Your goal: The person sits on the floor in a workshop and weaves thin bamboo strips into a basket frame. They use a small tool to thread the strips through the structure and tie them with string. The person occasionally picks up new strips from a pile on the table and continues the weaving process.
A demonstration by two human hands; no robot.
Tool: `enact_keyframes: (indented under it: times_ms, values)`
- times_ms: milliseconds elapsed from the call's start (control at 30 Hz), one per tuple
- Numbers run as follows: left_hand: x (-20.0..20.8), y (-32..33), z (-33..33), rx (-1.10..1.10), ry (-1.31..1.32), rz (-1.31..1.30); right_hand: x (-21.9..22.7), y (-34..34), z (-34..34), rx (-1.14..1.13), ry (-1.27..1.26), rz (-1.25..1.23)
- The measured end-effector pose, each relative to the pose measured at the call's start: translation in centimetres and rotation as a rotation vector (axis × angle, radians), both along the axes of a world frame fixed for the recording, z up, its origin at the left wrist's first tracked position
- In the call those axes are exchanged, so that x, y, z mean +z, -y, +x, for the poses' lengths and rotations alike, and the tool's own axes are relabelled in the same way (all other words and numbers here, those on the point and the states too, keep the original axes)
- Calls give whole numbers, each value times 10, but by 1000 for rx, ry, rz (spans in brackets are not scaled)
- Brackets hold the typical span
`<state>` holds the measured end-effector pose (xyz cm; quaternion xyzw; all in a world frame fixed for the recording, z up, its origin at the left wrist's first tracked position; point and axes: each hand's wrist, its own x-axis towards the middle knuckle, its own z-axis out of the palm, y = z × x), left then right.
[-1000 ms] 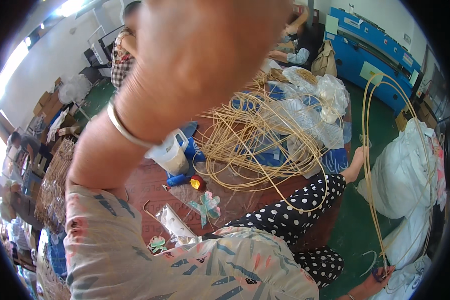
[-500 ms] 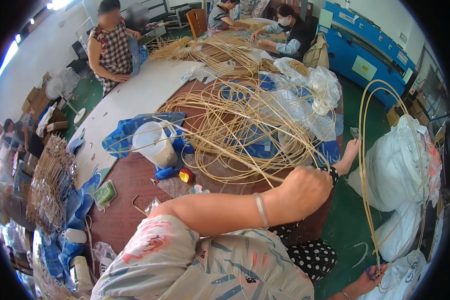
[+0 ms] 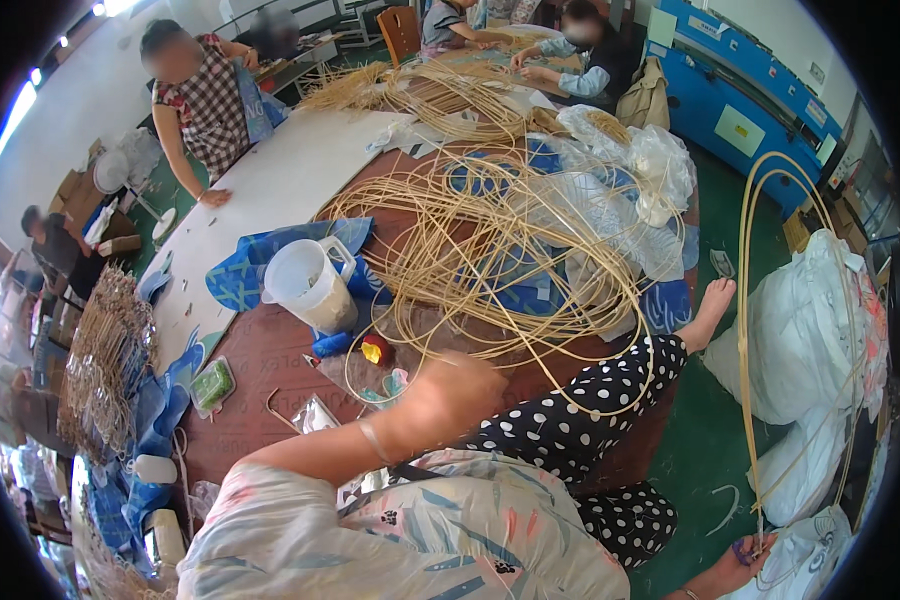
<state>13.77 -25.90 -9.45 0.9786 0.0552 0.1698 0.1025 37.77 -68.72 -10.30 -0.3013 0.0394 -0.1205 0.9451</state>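
My left hand [image 3: 457,395] is over the near edge of the brown table, in front of a big tangle of pale cane strands [image 3: 510,250]. It is smeared by motion, so its fingers cannot be made out; a thin strand curves close by it. Low at the right, my right hand [image 3: 736,566] is closed around the lower ends of tall looped cane strands [image 3: 744,350], with a small purple ring-shaped thing [image 3: 744,550] at its fingers. The loops rise beside white sacks.
Left of the tangle stands a translucent plastic jug [image 3: 310,285], with a red and yellow item [image 3: 374,349] near it. A green pack [image 3: 211,386] lies further left, bundled dry stalks [image 3: 108,370] beyond. White sacks [image 3: 805,330] stand right. Several people are around the tables.
My left hand has moved left and slightly down, away from the strands at the table's right side. My right hand stays put with the loops. The person at the far left leans over the white board.
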Motion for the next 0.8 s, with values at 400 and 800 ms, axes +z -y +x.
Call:
enact_keyframes:
  times_ms: [400, 800]
  values:
    - [-170, -75, -112, 1218, 19, -937, 6, -54, 21, 233, -18, -59]
    - [-154, -107, -194, 1224, 358, -453, 29, -74, 27, 185, 8, -221]
